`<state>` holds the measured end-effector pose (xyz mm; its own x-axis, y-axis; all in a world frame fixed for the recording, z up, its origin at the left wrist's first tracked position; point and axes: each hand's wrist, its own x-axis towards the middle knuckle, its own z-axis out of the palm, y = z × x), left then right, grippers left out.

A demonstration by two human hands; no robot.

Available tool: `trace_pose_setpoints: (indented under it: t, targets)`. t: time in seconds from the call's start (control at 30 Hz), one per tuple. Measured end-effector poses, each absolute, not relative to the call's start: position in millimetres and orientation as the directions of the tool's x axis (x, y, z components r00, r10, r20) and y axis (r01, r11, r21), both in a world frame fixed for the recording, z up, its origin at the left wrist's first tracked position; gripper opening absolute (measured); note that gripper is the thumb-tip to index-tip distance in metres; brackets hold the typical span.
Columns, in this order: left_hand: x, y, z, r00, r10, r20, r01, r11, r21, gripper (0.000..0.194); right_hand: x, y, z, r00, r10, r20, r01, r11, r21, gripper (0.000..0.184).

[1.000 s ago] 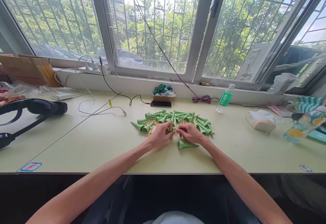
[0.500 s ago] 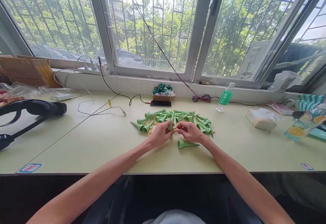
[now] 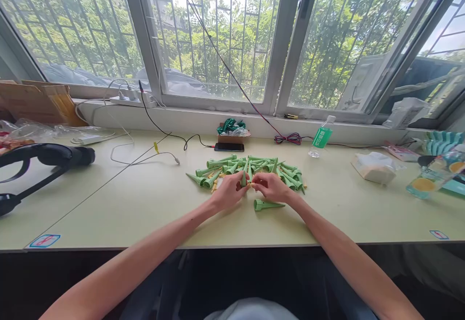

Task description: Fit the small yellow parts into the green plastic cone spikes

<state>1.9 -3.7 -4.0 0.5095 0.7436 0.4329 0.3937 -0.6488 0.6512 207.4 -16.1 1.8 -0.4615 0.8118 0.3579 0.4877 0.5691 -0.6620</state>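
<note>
My left hand is closed around a green plastic spike, its narrow tip pointing up. Fingertips of my right hand pinch a small yellow piece against the spike's side or lower end; which one, I cannot tell. Behind both hands spreads a heap of similar green spikes, with small yellow pieces scattered among them. A single spike lies on the table just in front of my right hand, its wide end to the left.
A black phone and a small box of green items sit behind the heap. To the right stand a water bottle and a tissue pack. Cables and a black headset lie on the left.
Both hands stay almost in the same place, still on the spike and the yellow piece. The view has shifted very slightly.
</note>
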Motion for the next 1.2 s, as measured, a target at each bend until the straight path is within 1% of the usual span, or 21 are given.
trace_pose_setpoints:
  t: [0.13,0.27,0.47,0.57,0.7,0.87,1.1,1.2]
  targets:
    - [2.3,-3.9,-5.3,0.511,0.745,0.428,0.389,-0.645,0.658,0.012,207.1,-16.4,2.4,-0.46,0.82,0.34,0.514,0.558,-0.651,0.032]
    - [3.0,-4.0,-4.5,0.503,0.744,0.44,0.399,-0.651,0.646,0.011,207.6,-17.5,2.0,-0.445,0.829,0.339,0.488,0.542,-0.684,0.021]
    - [3.0,-2.8,-6.4,0.512,0.733,0.448,0.4,-0.665,0.63,0.011,207.7,-17.1,0.0,-0.464,0.808,0.364,0.487,0.576,-0.656,0.019]
    - [3.0,-2.2,-8.0,0.511,0.731,0.451,0.398,-0.667,0.63,0.01,207.6,-16.3,0.8,-0.474,0.802,0.364,0.496,0.585,-0.642,0.023]
    - [3.4,-2.9,-7.2,0.509,0.733,0.452,0.403,-0.667,0.627,0.01,207.7,-16.5,3.0,-0.479,0.803,0.355,0.535,0.587,-0.608,0.034]
    - [3.4,-4.6,-5.4,0.509,0.731,0.454,0.405,-0.669,0.623,0.009,208.5,-17.5,2.1,-0.482,0.806,0.342,0.502,0.575,-0.646,0.022]
    - [2.8,-6.2,-3.9,0.507,0.736,0.449,0.425,-0.666,0.613,0.008,209.7,-15.3,-1.2,-0.5,0.798,0.335,0.498,0.582,-0.643,0.017]
    - [2.9,-5.7,-4.5,0.512,0.733,0.449,0.422,-0.669,0.612,0.008,209.2,-16.1,0.7,-0.513,0.791,0.333,0.499,0.59,-0.635,0.018]
